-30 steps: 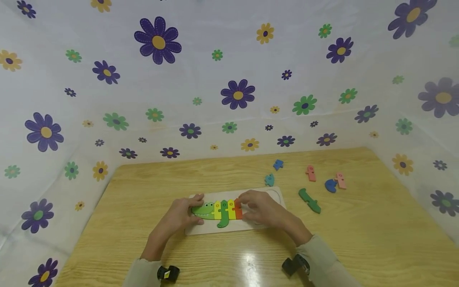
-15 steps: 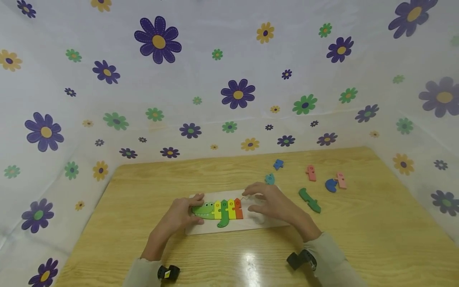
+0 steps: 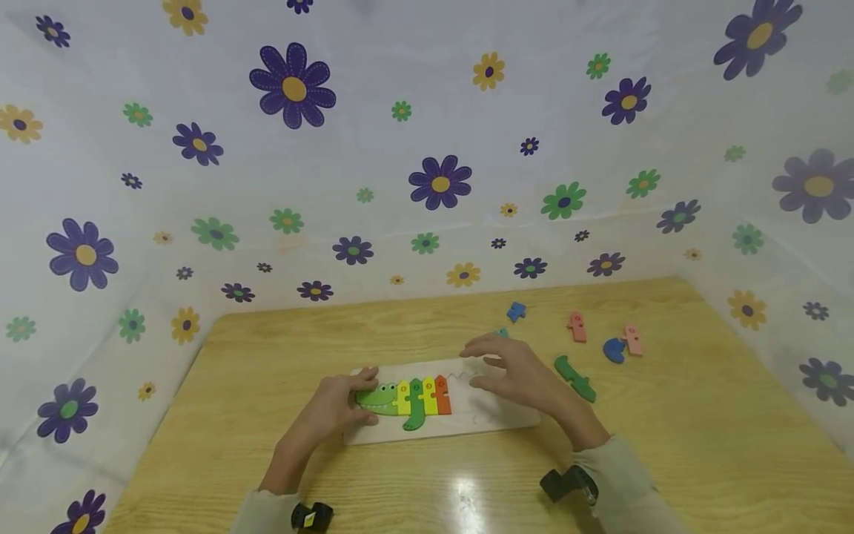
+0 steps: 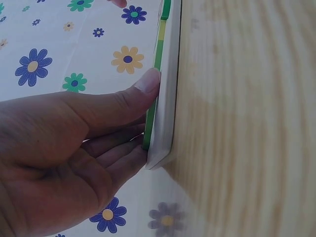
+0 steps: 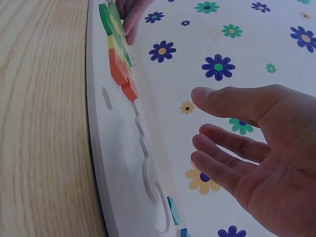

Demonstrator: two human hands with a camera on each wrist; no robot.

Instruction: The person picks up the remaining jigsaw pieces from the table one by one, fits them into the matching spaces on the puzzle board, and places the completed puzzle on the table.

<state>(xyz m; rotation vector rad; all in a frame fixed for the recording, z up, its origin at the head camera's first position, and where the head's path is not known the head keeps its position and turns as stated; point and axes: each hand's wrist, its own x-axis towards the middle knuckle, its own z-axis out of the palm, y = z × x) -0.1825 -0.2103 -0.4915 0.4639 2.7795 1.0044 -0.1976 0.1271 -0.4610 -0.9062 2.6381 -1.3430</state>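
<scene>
A pale wooden puzzle board (image 3: 494, 424) lies with part of a crocodile set in it. Its green head piece (image 3: 379, 401) is at the left, followed by yellow pieces (image 3: 403, 400), a green leg piece (image 3: 416, 415) and an orange piece (image 3: 442, 397). My left hand (image 3: 328, 406) rests at the board's left end, thumb and fingers touching the head piece on either side. My right hand (image 3: 519, 373) hovers above the board's right part, thumb and fingers spread apart, holding nothing. In the right wrist view, outline grooves (image 5: 143, 143) run on beyond the orange piece (image 5: 118, 69).
Loose pieces lie right of and behind the board: a blue one (image 3: 516, 311), a teal one (image 3: 502, 333) partly hidden by the right hand, a red-pink one (image 3: 577, 327), a pink one (image 3: 632, 340), a rounded blue one (image 3: 614, 351) and a long green one (image 3: 574, 379). Flower-patterned cloth surrounds the table.
My right hand has let go of the orange piece, which stays in the board, and moved right and up with its fingers spreading. The left hand keeps its place. The head view has tilted slightly.
</scene>
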